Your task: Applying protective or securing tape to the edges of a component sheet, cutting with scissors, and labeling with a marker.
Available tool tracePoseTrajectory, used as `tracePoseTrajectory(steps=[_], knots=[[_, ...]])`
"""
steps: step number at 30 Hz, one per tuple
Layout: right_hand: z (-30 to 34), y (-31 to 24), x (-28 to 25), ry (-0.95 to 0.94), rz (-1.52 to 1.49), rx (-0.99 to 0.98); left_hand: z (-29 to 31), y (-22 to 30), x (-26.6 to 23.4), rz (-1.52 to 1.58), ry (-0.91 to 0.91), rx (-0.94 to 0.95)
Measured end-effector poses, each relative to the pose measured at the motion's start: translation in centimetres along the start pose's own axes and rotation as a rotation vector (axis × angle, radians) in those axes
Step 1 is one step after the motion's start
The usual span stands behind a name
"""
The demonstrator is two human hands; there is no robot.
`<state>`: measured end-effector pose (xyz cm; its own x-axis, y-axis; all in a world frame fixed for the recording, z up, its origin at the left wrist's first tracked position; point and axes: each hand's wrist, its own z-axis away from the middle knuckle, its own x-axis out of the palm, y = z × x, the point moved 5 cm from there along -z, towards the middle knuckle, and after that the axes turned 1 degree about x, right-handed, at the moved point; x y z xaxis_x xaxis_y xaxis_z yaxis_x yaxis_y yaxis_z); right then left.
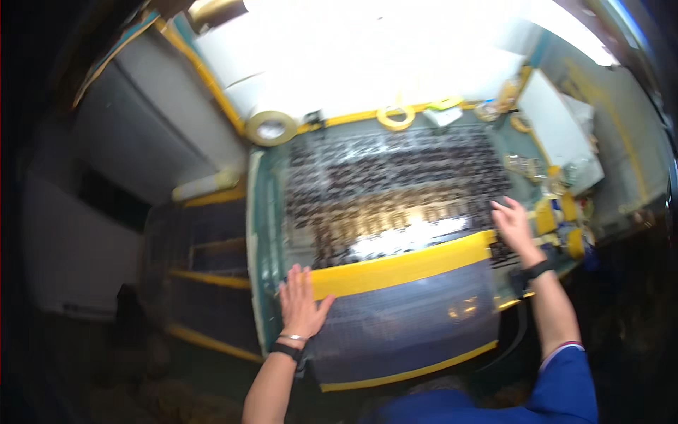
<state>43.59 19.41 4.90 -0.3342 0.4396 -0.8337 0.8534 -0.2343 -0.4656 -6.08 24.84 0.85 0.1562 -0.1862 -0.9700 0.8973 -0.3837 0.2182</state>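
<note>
A dark grey-blue sheet [402, 321] with yellow bands along its far and near edges lies at the front of the bench and hangs over toward me. My left hand [304, 307] rests with spread fingers at the left end of its far yellow band [402, 265]. Close to that band's right end is my right hand [512, 222], slightly blurred, its fingers apart and bent, with nothing visible in them. Beyond the band a glossy panel with a dark broken pattern [395, 169] covers the bench and reflects the light.
Along the back edge are a large tape roll [272, 128], a yellow tape roll [395, 117] and a small white item [443, 116]. Yellow and blue items [558, 212] crowd the right side. At left, dark yellow-edged sheets [212, 283] sit below a pale roll [205, 185].
</note>
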Motion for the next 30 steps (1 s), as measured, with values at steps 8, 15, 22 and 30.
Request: tracePoseTrajectory(steps=[8,15,22,30], knots=[[12.9,-27.5,14.0,-0.464,-0.092,-0.702,0.3,0.1,-0.6,-0.009,-0.002,-0.012],[11.0,-19.5,12.7,-0.617,-0.044,-0.43,0.6,-0.1,-1.1,-0.026,-0.028,-0.029],[6.8,-3.1,4.7,-0.481,0.289,-0.051,0.7,-0.4,-1.2,-0.027,-0.026,-0.035],[11.2,-4.9,-1.2,-0.059,0.239,-0.032,1.1,-2.3,-0.1,0.197,0.034,-0.08]])
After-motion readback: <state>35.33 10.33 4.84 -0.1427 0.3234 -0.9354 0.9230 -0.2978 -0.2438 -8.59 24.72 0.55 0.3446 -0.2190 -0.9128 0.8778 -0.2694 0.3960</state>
